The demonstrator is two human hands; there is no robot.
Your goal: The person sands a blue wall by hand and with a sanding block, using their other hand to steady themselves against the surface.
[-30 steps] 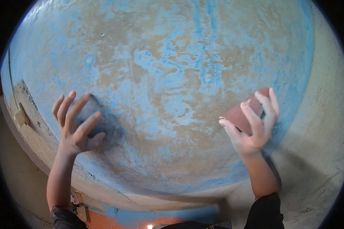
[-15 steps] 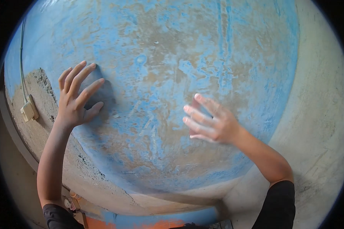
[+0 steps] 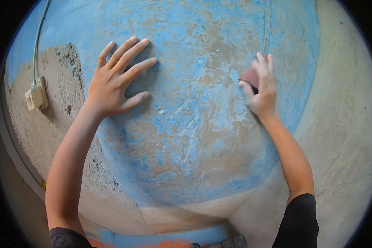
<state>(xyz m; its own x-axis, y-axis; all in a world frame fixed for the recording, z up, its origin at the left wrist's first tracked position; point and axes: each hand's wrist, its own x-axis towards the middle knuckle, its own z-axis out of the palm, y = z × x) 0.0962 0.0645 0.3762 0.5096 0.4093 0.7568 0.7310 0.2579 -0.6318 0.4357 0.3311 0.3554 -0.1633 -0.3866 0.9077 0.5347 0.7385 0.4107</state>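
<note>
Head view: my left hand (image 3: 113, 84) lies spread flat on the worn blue-painted wall (image 3: 194, 136) for bracing, while my right hand (image 3: 262, 89), further right, presses a reddish-brown sandpaper piece (image 3: 250, 76) against its paint.

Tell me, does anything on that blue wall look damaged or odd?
Yes. The blue wall is worn to patchy brown, and beside the wall switch bare rough plaster shows. The right hand presses reddish sandpaper there; the left hand lies flat.
</note>
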